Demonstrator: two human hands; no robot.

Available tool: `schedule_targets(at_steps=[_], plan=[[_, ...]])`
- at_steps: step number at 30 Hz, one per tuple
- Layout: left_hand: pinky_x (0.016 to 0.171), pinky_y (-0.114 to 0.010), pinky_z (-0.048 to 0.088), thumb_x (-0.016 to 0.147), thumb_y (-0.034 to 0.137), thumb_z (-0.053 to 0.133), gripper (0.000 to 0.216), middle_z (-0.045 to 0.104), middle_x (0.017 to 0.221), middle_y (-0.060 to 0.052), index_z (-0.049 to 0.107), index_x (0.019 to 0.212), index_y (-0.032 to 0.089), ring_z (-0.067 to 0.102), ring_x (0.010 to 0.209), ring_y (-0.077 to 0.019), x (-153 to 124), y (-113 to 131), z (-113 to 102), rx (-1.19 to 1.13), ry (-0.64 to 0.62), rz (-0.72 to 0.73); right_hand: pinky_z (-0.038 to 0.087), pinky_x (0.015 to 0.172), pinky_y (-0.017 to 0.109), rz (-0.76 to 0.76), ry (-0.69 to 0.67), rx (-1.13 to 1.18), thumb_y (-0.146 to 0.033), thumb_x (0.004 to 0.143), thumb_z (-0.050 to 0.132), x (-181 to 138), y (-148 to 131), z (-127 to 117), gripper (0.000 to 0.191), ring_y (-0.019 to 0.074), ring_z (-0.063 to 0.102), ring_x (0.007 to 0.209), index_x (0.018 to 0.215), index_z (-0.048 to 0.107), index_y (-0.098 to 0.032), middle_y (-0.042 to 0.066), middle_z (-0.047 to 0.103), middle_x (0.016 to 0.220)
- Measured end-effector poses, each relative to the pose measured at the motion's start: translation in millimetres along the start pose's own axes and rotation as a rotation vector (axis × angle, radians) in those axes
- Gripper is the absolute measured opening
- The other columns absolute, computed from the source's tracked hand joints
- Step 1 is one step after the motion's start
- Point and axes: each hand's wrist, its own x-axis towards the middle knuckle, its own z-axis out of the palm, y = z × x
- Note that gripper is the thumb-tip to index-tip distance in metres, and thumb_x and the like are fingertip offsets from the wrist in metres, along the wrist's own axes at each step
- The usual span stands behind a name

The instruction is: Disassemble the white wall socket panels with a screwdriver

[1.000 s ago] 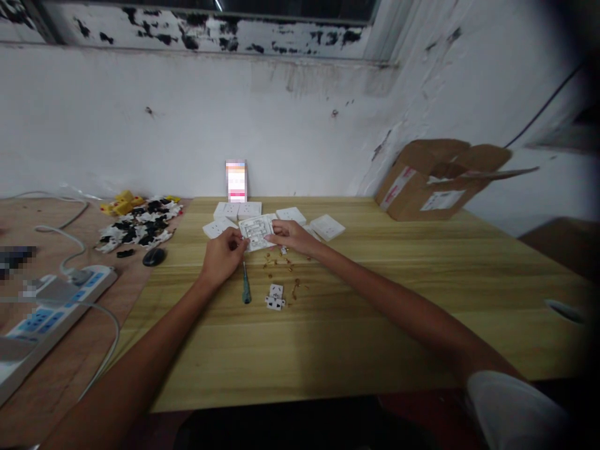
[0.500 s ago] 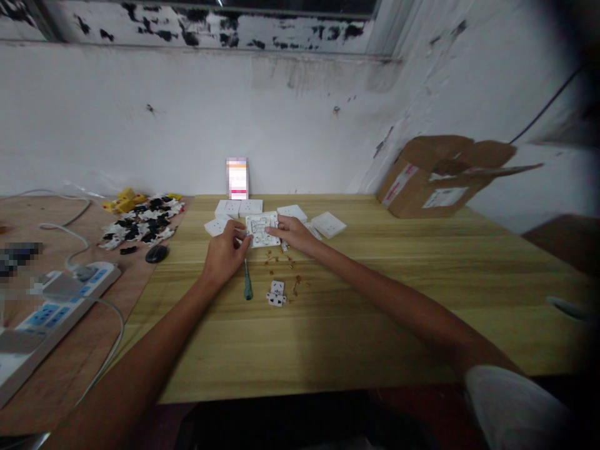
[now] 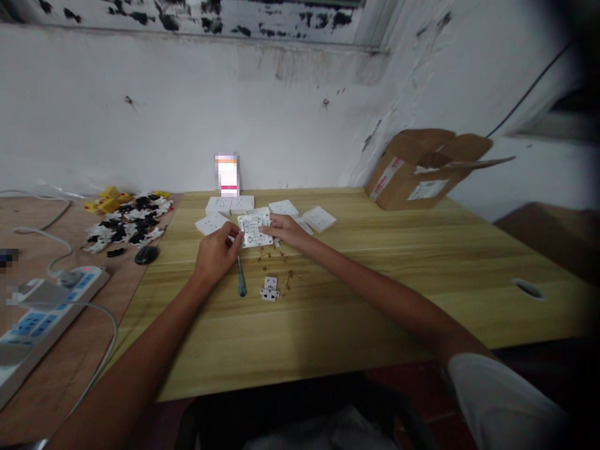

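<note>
left hand pinching, fingers closed, left edge of white square plastic socket plate | right hand gripping its right edge | lying flat between both hands, left hand nearer | green-handled screwdriver lying just beneath left hand

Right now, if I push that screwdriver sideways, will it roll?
Probably: the screwdriver has a round-looking handle and lies free on the smooth table, so it may roll. It looks slim and rigid, likely light to lift.
</note>
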Motion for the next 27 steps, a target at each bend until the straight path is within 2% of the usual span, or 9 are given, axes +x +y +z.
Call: schedule_targets(at_steps=[6, 11, 13, 15, 18, 20, 22, 25, 27], plan=[[0.064, -0.028, 0.046, 0.098, 0.039, 0.056, 0.021, 0.075, 0.081, -0.004, 0.068, 0.098, 0.021, 0.068, 0.066, -0.0182, -0.6, 1.5, -2.7, 0.053, 0.012, -0.009, 0.057, 0.069, 0.029, -0.008, -0.019, 0.040, -0.037, 0.083, 0.078, 4.1, 5.2, 0.2, 0.032, 0.0195, 0.071, 0.085, 0.108, 0.069, -0.018, 0.007, 0.077, 0.096], [0.065, -0.027, 0.048, 0.098, 0.038, 0.056, 0.022, 0.078, 0.090, -0.004, 0.068, 0.105, 0.022, 0.068, 0.065, -0.0169, 0.1, 0.1, -3.6, 0.025, 0.014, -0.026, 0.056, 0.067, 0.027, 0.037, -0.014, 0.152, -0.028, 0.077, 0.081, 3.1, 1.8, 1.8, 0.049, 0.0166, 0.069, 0.075, 0.120, 0.061, -0.019, 0.003, 0.076, 0.089], [0.067, -0.027, 0.049, 0.099, 0.036, 0.056, 0.022, 0.078, 0.097, -0.004, 0.068, 0.112, 0.022, 0.068, 0.067, -0.0164, 0.0, -2.2, -2.7, 0.002, 0.008, -0.016, 0.058, 0.077, 0.030, 0.023, -0.081, 0.245, -0.025, 0.074, 0.081, 0.3, -2.0, 0.6, 0.050, 0.0182, 0.071, 0.086, 0.120, 0.061, -0.020, 0.005, 0.076, 0.102], [0.071, -0.027, 0.051, 0.100, 0.034, 0.056, 0.021, 0.078, 0.096, -0.004, 0.070, 0.110, 0.023, 0.069, 0.070, -0.0165, -0.1, -5.6, -1.2, -0.009, 0.004, 0.006, 0.058, 0.088, 0.034, 0.022, -0.143, 0.279, -0.025, 0.074, 0.081, -1.9, -5.7, -2.3, 0.048, 0.0202, 0.071, 0.097, 0.118, 0.062, -0.019, 0.007, 0.075, 0.109], [0.072, -0.025, 0.052, 0.101, 0.033, 0.055, 0.021, 0.078, 0.098, -0.003, 0.071, 0.110, 0.023, 0.069, 0.072, -0.0155, 0.1, -10.0, 1.1, -0.034, -0.027, 0.024, 0.057, 0.092, 0.034, 0.027, -0.148, 0.236, -0.023, 0.073, 0.083, -0.2, -6.8, -10.1, 0.050, 0.0203, 0.070, 0.103, 0.119, 0.062, -0.021, 0.006, 0.075, 0.113], [0.073, -0.025, 0.053, 0.101, 0.034, 0.055, 0.022, 0.078, 0.099, -0.004, 0.071, 0.111, 0.022, 0.069, 0.073, -0.0154, 0.3, -11.0, 1.8, -0.030, -0.027, 0.017, 0.058, 0.088, 0.034, 0.059, -0.166, 0.207, -0.025, 0.077, 0.080, 4.3, -2.8, -16.1, 0.048, 0.0203, 0.071, 0.102, 0.121, 0.063, -0.020, 0.007, 0.075, 0.113], [0.073, -0.025, 0.054, 0.102, 0.037, 0.055, 0.025, 0.078, 0.103, -0.004, 0.070, 0.117, 0.024, 0.070, 0.074, -0.0152, 0.2, -10.2, 1.3, -0.026, -0.024, 0.000, 0.059, 0.075, 0.031, 0.113, -0.141, 0.182, -0.027, 0.079, 0.078, 8.9, 4.3, -20.9, 0.044, 0.0191, 0.071, 0.088, 0.120, 0.063, -0.019, 0.007, 0.076, 0.104], [0.072, -0.026, 0.055, 0.102, 0.041, 0.055, 0.031, 0.078, 0.104, -0.003, 0.068, 0.125, 0.026, 0.070, 0.072, -0.0148, -0.2, -8.0, -0.5, -0.017, -0.010, -0.035, 0.056, 0.056, 0.028, 0.190, -0.012, 0.188, -0.026, 0.078, 0.075, 11.3, 13.9, -25.0, 0.046, 0.0165, 0.067, 0.065, 0.121, 0.060, -0.019, 0.004, 0.075, 0.086], [0.071, -0.027, 0.055, 0.102, 0.042, 0.054, 0.031, 0.078, 0.104, -0.004, 0.069, 0.125, 0.026, 0.070, 0.072, -0.0157, -0.3, -7.0, -1.3, 0.001, -0.005, -0.041, 0.056, 0.052, 0.029, 0.221, 0.055, 0.186, -0.023, 0.077, 0.074, 9.2, 15.1, -27.1, 0.049, 0.0164, 0.065, 0.060, 0.123, 0.058, -0.019, 0.002, 0.073, 0.081]])
